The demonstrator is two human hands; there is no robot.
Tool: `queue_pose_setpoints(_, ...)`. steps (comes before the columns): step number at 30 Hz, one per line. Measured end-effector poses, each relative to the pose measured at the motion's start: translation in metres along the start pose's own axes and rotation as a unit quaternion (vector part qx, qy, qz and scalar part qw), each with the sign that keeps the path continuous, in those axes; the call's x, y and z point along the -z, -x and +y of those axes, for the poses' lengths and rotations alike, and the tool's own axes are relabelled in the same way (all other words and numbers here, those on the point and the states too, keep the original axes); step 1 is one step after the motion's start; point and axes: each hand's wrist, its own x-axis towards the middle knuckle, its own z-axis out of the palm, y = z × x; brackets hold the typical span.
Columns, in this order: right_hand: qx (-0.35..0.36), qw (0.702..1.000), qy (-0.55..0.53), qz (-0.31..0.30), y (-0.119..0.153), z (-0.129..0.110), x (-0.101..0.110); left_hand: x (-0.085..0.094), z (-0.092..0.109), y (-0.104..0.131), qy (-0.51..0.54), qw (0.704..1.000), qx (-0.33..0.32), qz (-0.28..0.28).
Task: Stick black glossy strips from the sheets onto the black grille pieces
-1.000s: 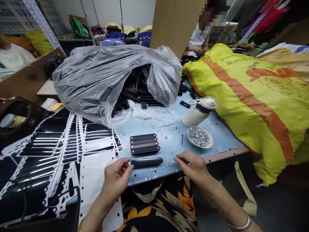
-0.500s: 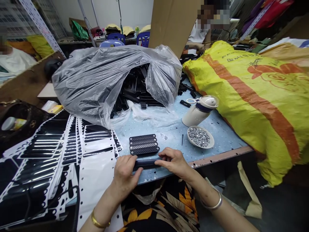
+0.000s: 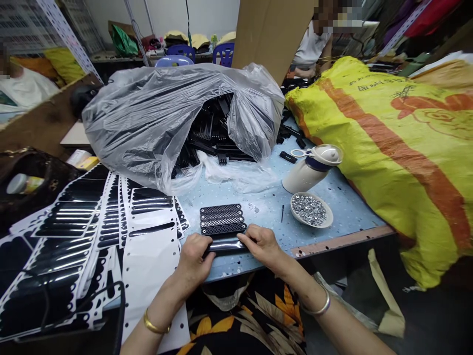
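A glossy black strip-shaped piece (image 3: 226, 246) lies level between my two hands near the table's front edge. My left hand (image 3: 195, 255) grips its left end, thumb below and fingers above. The right end is pinched by my right hand (image 3: 261, 245). Just beyond it, several black mesh-patterned pieces (image 3: 222, 218) with small round silver ends lie side by side on the blue speckled table (image 3: 254, 197). Sheets of glossy black strips (image 3: 151, 203) on white backing spread out to the left of my hands.
A bowl of small silver parts (image 3: 311, 210), a white bottle (image 3: 305, 172) and a thin dark stick (image 3: 283, 213) stand or lie right. Behind are a grey plastic bag (image 3: 148, 113) of black parts and a yellow sack (image 3: 354, 113). People sit at back right and far left.
The view has shifted slightly. The black piece has tilted in my hands and now shows a brighter glossy face; both hands still hold its ends.
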Motion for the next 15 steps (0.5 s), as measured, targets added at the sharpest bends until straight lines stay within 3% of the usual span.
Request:
queue_pose_setpoints(8,-0.008,1.000,-0.007,-0.012,0.008,-0.014,0.017,0.001,0.001,0.001,0.058,0.997,0.036,-0.032)
queue_pose_setpoints(15,0.005,0.998,-0.021,-0.054,0.006,-0.019,-0.008,0.004,0.003,-0.001,0.100,0.992,0.066,-0.048)
